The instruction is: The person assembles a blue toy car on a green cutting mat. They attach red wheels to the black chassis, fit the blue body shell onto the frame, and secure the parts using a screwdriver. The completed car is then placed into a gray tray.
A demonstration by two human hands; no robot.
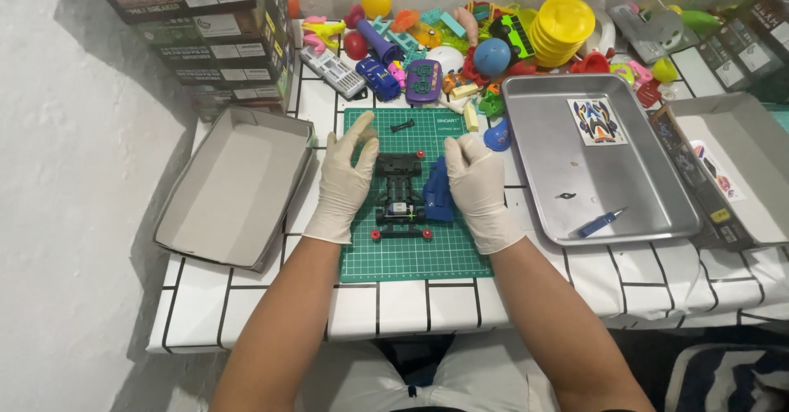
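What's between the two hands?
In the head view, a black toy car chassis lies on the green mat, between left hand and right hand.

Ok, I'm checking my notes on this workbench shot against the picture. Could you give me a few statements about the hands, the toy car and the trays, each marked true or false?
1. Both hands wear pale gloves. True: the left hand and the right hand are both gloved.
2. The black toy car chassis lies on a green cutting mat. True.
3. The blue body piece sits in the metal tray. False: it is at the right hand, over the mat beside the chassis.
4. The metal tray holds a sticker sheet and a blue-handled tool. True.
5. The open cardboard box to the left is full of toys. False: nothing shows inside it; the toys are piled at the table's far edge.
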